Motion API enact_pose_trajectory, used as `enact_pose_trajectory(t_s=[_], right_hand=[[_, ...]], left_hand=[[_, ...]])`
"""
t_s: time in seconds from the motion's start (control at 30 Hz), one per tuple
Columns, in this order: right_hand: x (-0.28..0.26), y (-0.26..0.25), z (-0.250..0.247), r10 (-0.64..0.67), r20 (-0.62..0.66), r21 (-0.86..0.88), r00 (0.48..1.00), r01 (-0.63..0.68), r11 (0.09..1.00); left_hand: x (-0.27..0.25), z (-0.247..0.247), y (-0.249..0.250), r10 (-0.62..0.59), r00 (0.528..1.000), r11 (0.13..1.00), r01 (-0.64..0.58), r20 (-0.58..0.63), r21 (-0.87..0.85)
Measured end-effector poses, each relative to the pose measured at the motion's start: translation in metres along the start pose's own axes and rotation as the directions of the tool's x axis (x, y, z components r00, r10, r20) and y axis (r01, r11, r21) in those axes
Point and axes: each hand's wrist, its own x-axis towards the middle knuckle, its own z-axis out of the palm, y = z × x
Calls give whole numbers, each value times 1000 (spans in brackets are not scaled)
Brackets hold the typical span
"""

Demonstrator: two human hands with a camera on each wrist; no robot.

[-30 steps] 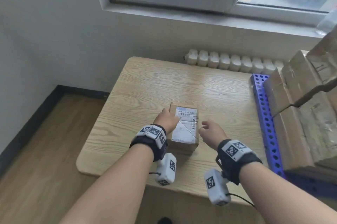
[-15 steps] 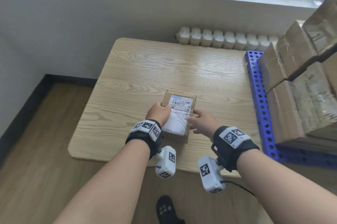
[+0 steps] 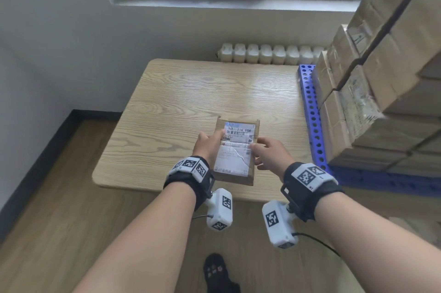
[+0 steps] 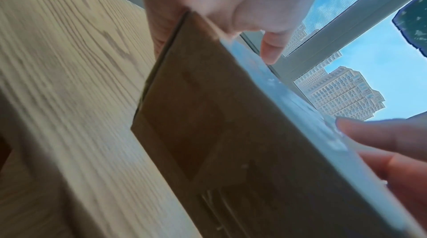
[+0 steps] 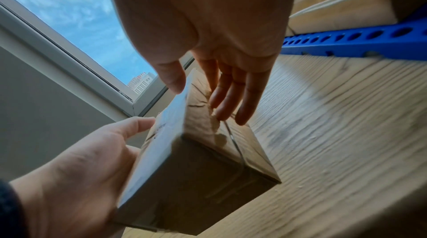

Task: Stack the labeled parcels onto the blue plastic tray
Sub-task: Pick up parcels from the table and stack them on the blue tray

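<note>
A brown cardboard parcel (image 3: 235,149) with a white shipping label on top is off the wooden table (image 3: 191,92), near its front edge, tilted. My left hand (image 3: 210,145) grips its left side, thumb on the label and fingers beneath. My right hand (image 3: 265,152) is at the right side. In the right wrist view its thumb rests at the parcel's (image 5: 203,169) top edge, and its straight fingers (image 5: 231,99) lie against the side face. The blue plastic tray (image 3: 312,121) with round holes stands to the right, carrying tall stacked parcels (image 3: 381,78).
The tray's rim (image 5: 358,42) borders the table's right edge. A white radiator (image 3: 269,54) and a window sill run behind the table. My foot (image 3: 214,271) is on the wooden floor below.
My left hand has taken the parcel and raised it towards me off the table. My right hand has come in and touches its right side. The view has tilted down.
</note>
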Motion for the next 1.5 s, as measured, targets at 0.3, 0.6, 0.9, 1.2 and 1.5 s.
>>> enact_pose_trajectory(t_s=[0.3,0.6,0.9,1.2,1.5], right_hand=[[-78,47,-69,-73,-25,60,997,74,995],[-149,92,-154,-138,-208,109,968,163,981],[-211,123,-246,-269,-367,406,891,413,815],[-255,89,-343,-337,-474,398,814,539,742],[-246,51,-422,-296,-578,358,760,563,745]], left_hand=[[-65,69,-20,82,996,981,-73,45,-177],[-147,145,-4,248,961,958,-224,125,-177],[-232,236,56,540,826,818,-469,164,-334],[-280,280,159,700,683,713,-685,208,-150],[-279,325,251,786,545,583,-810,294,-58]])
